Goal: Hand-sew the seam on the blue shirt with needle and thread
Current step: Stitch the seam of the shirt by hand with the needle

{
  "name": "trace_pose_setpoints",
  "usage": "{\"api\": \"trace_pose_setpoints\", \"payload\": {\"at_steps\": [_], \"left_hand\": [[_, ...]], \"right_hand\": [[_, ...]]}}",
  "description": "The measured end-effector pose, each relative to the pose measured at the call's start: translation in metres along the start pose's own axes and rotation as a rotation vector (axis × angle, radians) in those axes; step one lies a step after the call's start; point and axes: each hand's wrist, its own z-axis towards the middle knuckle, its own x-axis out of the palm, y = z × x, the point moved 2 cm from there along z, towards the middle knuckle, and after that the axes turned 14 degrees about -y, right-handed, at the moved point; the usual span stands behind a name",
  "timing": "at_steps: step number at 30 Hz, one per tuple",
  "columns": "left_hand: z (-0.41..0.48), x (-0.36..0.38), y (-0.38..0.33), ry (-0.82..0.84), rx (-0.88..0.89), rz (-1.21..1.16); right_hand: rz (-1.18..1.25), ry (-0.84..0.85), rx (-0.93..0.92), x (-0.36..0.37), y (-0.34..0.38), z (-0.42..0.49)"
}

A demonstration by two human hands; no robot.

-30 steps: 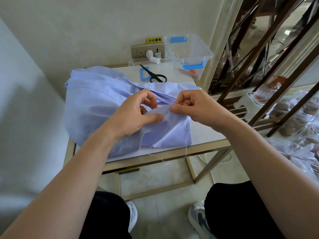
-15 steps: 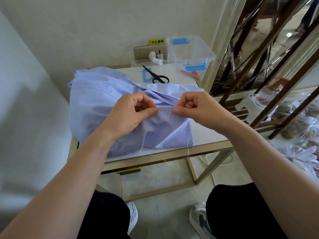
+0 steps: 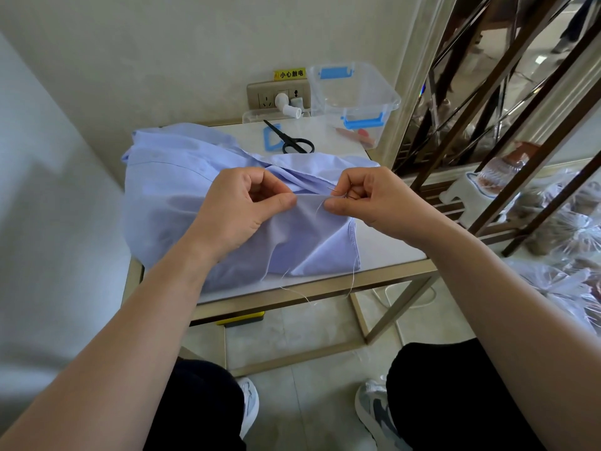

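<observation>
Two hands: the left hand and the right hand are both over the front part of the table. They work on one fold of cloth, near each other but not touching.
left hand: the fingers are curled – thumb and forefinger pinch the fold of the blue shirt from the left side.
right hand: the fingers are curled. The thumb presses on the same fold from the right, and the needle is held between the thumb and the curled fingers.
needle: very thin, with only a short piece showing above the thumb. I cannot tell if it goes through the cloth.
thread: pale. A short loop comes out just beside the right thumb, and longer strands hang down over the front of the shirt and past the table edge.
blue shirt: it lies crumpled on the table and covers the left and middle part. The front part is lifted a little by the two hands.
scissors: black handles, blades together, behind the shirt on the table – they lie across a blue plastic piece.
clear box: at the far right corner of the table, with blue clips.
wall socket: behind the table, with a white plug in it and a yellow label above.
floor: pale tiles. Two grey-white shoes and black trousers are at the bottom.
</observation>
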Motion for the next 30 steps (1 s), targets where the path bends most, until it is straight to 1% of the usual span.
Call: {"api": "trace_pose_setpoints", "payload": {"at_steps": [7, 16, 22, 27, 30], "left_hand": [[-0.002, 0.003, -0.003, -0.032, 0.037, 0.040], [-0.001, 0.006, -0.007, 0.031, -0.036, -0.082], [-0.004, 0.010, -0.010, 0.077, 0.050, 0.065], [-0.005, 0.013, -0.011, 0.059, 0.046, 0.082], [-0.006, 0.016, -0.009, 0.077, 0.080, 0.119]], "right_hand": [[-0.001, 0.022, -0.022, -0.001, 0.000, -0.001], [0.025, 0.011, -0.023, -0.004, -0.001, -0.001], [0.022, 0.011, -0.040, -0.005, -0.001, -0.001], [0.031, 0.018, -0.032, -0.005, -0.002, -0.002], [0.034, 0.028, -0.032, -0.003, -0.001, -0.003]]}}
